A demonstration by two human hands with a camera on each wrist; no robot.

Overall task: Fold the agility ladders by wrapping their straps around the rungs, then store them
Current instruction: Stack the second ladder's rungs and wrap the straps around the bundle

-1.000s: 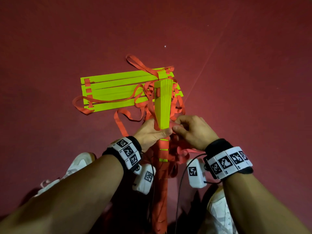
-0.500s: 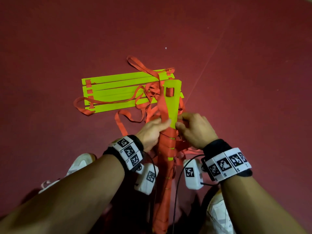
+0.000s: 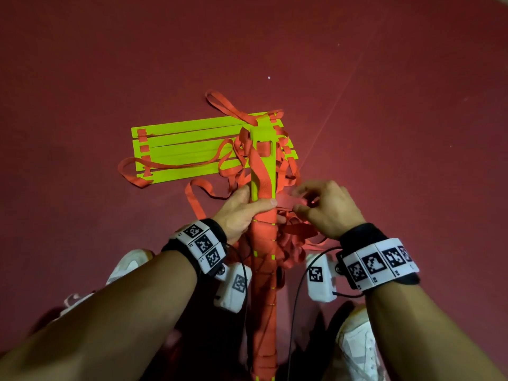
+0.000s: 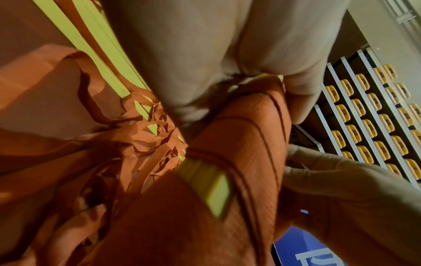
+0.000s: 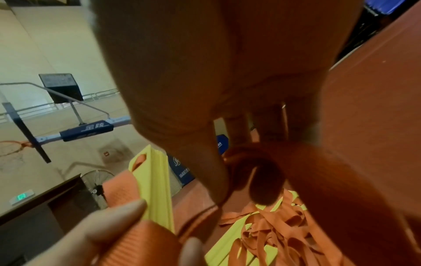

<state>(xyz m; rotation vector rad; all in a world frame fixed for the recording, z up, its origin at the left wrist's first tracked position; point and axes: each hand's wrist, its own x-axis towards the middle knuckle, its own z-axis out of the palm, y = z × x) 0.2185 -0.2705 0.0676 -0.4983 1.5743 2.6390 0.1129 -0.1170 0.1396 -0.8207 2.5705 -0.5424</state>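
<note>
A stack of yellow-green rungs [image 3: 270,171] stands upright in front of me. Orange strap [image 3: 261,248] is wound around its lower part. My left hand [image 3: 247,206] grips the stack at the top of the wound part, thumb across the front. Just right of it, my right hand [image 3: 299,200] pinches a loose length of orange strap [image 3: 287,201] between thumb and fingers. In the right wrist view this strap [image 5: 330,180] loops over the fingers beside the stack [image 5: 154,183]. A second ladder [image 3: 187,149] lies flat on the floor behind, its straps tangled.
Dark red floor [image 3: 398,105] lies all around. My white shoes [image 3: 126,268] [image 3: 357,350] stand on either side of the stack's foot. Loose strap is heaped [image 3: 294,243] below my right hand. Rows of yellow seats [image 4: 376,108] and a basketball hoop [image 5: 13,147] show far off.
The stack has turned from its edge to its flat face. A strap now runs up that face. My right hand has drawn the strap out to the right.
</note>
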